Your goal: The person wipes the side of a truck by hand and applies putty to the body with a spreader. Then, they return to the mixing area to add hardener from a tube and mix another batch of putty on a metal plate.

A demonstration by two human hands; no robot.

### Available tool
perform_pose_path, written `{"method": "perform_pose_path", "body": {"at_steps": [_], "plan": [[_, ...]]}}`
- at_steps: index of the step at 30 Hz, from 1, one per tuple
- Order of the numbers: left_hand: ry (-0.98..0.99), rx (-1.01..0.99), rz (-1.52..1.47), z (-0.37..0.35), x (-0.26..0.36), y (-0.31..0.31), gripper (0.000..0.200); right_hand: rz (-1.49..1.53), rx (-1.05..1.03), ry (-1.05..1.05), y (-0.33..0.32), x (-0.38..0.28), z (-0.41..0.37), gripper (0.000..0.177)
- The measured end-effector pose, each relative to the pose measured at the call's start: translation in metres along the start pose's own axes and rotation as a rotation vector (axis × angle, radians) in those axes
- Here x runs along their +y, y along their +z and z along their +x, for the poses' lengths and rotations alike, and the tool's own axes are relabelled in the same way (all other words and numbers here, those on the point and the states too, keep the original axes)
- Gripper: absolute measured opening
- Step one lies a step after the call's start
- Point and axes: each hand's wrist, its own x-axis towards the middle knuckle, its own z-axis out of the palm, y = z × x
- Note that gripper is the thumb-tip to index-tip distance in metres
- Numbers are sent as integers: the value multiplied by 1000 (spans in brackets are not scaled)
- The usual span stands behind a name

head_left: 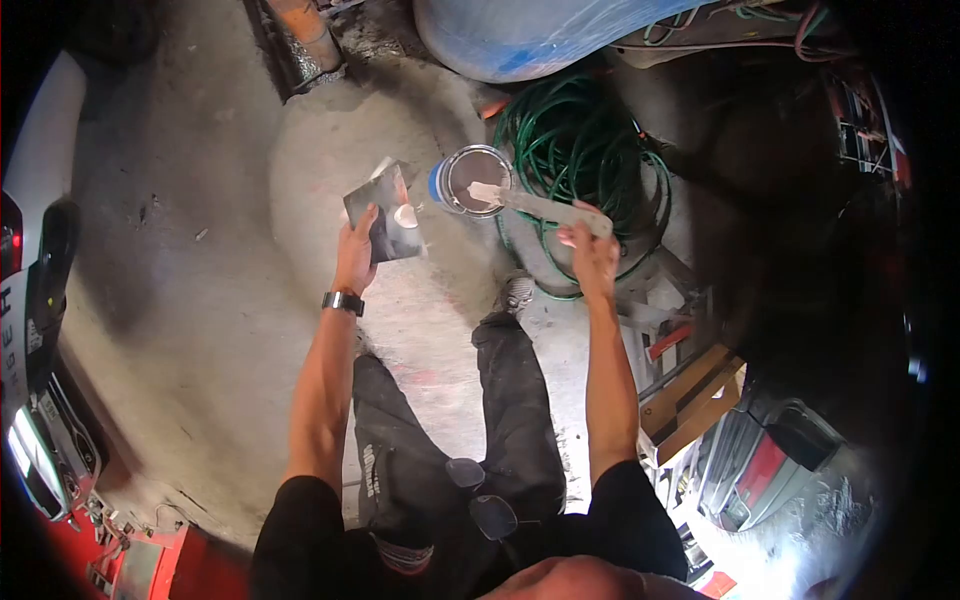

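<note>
My left hand (356, 248) is closed on a flat dark plate (393, 240), thumb on top. On the plate sits a small white dab of putty (405, 216), with pale smears near its edges. My right hand (594, 252) grips one end of a long flat grey stirring stick (545, 208). Pale putty coats the stick's far tip, which is over the mouth of an open blue can (437, 183). Greyish-brown material shows inside that can. The can is between my two hands, just right of the plate.
A coiled green hose (570, 140) lies right of the can. Behind is a large blue rounded container (520, 45), with an orange post (305, 30) to its left. Vehicle parts line the left edge; a wooden piece (690, 400) is at lower right.
</note>
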Motion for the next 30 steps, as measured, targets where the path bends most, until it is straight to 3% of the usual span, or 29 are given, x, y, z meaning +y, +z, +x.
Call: {"method": "perform_pose_path", "body": {"at_steps": [6,12,15,21,26,30], "plan": [[35,-40,39,24,-23,37,36,193,206,70,-88,-73,-51,32],[124,-87,63,46,-41,91,38,403,233,-36,-156,-114,-76,36],[-45,-157,14,59,-46,103,39,457,290,-65,-168,-114,-84,36],[-95,-386,-156,23,-22,153,44,486,282,25,-161,-91,-89,38],[-83,-354,-97,28,-22,152,47,380,349,28,-156,-132,-109,39],[-80,-327,-108,29,-30,151,56,459,335,-150,-170,-160,-120,39]]}}
